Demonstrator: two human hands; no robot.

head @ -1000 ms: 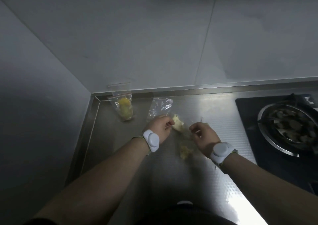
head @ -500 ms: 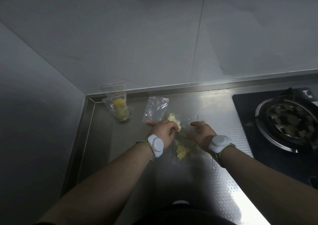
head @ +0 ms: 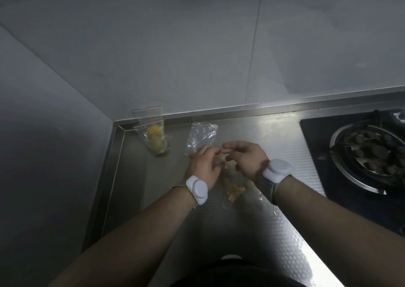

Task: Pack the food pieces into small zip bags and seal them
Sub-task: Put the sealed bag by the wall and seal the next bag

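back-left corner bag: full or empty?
Full. The corner bag holds yellow food pieces and leans against the wall, with its red zip strip at the top. Whether it is sealed: cannot tell.

Bare forearms — white rounded device (head: pixel 196 189) on each wrist, green-edged straps.

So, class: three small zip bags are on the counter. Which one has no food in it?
The middle bag, flat and clear. The corner bag holds yellow pieces, as does the bag under the hands.

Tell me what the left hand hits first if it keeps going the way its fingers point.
Probably the empty clear zip bag lying just beyond the left hand, then the back wall; depth is hard to judge.
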